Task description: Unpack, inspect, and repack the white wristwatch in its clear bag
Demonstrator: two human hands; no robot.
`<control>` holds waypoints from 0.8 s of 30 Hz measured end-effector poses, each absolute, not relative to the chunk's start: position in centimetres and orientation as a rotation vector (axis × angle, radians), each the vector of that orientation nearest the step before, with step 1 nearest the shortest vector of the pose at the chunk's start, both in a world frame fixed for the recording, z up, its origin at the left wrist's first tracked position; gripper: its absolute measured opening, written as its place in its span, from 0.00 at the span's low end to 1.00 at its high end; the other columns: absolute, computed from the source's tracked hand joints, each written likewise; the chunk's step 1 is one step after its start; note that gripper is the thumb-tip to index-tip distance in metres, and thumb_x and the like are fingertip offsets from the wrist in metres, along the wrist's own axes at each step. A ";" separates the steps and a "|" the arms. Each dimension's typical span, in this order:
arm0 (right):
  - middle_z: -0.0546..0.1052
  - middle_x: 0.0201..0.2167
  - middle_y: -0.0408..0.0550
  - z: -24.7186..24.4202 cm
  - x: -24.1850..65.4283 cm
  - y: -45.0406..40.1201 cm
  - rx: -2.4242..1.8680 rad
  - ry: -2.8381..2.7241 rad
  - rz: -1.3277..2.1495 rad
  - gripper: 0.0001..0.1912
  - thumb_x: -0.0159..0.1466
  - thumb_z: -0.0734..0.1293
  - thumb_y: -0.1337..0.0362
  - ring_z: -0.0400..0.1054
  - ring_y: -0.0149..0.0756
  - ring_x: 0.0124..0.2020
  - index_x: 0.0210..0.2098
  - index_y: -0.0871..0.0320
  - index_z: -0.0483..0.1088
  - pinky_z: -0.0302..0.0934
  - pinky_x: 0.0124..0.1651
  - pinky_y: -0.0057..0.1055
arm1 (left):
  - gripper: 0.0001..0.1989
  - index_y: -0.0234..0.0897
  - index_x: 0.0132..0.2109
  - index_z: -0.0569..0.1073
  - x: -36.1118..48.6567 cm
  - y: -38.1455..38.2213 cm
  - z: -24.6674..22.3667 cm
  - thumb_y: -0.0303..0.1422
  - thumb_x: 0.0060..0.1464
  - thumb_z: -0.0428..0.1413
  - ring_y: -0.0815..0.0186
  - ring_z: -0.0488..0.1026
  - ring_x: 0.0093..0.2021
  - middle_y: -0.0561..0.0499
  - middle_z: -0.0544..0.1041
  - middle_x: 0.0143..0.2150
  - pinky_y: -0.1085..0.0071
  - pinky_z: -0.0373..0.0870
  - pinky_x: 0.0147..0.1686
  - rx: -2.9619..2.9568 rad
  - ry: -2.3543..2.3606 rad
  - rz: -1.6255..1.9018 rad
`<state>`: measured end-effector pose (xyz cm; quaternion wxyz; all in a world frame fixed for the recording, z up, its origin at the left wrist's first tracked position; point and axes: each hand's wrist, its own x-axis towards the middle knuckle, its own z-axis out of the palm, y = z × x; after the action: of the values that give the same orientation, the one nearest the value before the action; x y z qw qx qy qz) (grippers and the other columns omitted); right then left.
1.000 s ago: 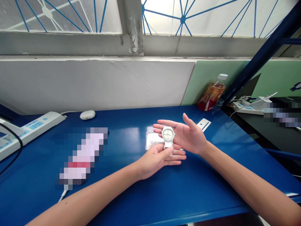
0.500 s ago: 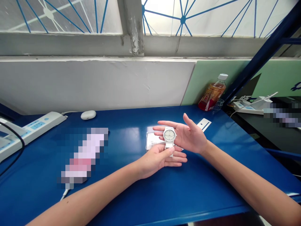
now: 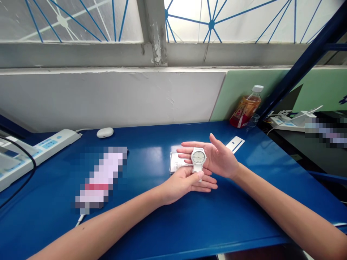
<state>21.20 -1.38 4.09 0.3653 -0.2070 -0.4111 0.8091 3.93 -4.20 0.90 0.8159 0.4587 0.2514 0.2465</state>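
1. Desk [image 3: 151,231]: smooth, glossy blue surface, reflecting pale light; its front edge runs below the forearms.
2. Left hand [image 3: 180,186]: thumb pressed on the strap of the watch, fingers extended beneath, holding it above the desk.
3. Watch [image 3: 198,156]: white, with a round, pale analogue dial facing up and a smooth strap; it lies in front of the right palm and fingers.
4. Right hand [image 3: 217,159]: spread wide, palm exposed, thumb raised, just behind the watch; whether it touches the watch cannot be told.
5. Oblong object [image 3: 101,177]: pixelated, at left, with a white cable [image 3: 80,219] at its near end.
6. Packet [image 3: 177,162]: whitish and flat, largely covered by the hands.
7. Card [image 3: 235,144]: thin, white, dark-striped, beyond the right hand.
8. Power strip [image 3: 54,145]: long white casing with light-blue socket areas; a black cord crosses it.
9. Case [image 3: 105,132]: rounded, glossy white, near the wall.
10. Bottle [image 3: 245,110]: transparent, white-capped, with reddish-orange label, at the desk's far right corner.
11. Wall [image 3: 130,97]: pale and scuffed, below patterned windows.
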 end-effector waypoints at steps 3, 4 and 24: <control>0.76 0.56 0.56 4.9 21.5 -1.4 -0.569 -1.201 1.985 0.32 0.68 0.55 0.41 0.71 0.48 0.56 0.54 0.58 0.73 0.60 0.61 0.47 | 0.22 0.29 0.49 0.76 4.0 -4.8 1.1 0.45 0.59 0.60 0.48 0.79 0.49 0.34 0.80 0.47 0.52 0.72 0.52 1.042 0.522 0.597; 0.76 0.56 0.55 5.3 21.6 -1.4 -0.589 -1.261 1.885 0.29 0.68 0.57 0.43 0.70 0.48 0.57 0.53 0.57 0.73 0.60 0.60 0.46 | 0.22 0.29 0.50 0.75 4.0 -5.0 1.3 0.45 0.59 0.60 0.48 0.79 0.49 0.35 0.80 0.47 0.52 0.72 0.52 1.077 0.523 0.631; 0.77 0.29 0.46 3.4 21.9 -3.5 -1.059 -1.603 0.989 0.12 0.63 0.69 0.57 0.65 0.30 0.23 0.41 0.56 0.78 0.60 0.25 0.28 | 0.19 0.34 0.60 0.66 1.5 -2.2 2.3 0.23 0.64 0.46 0.54 0.68 0.61 0.41 0.76 0.54 0.53 0.69 0.58 2.753 0.893 0.974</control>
<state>21.90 -3.54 3.44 0.4709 -0.4322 -0.6545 0.4038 1.54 -2.17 2.33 0.0437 0.9007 0.2921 0.3187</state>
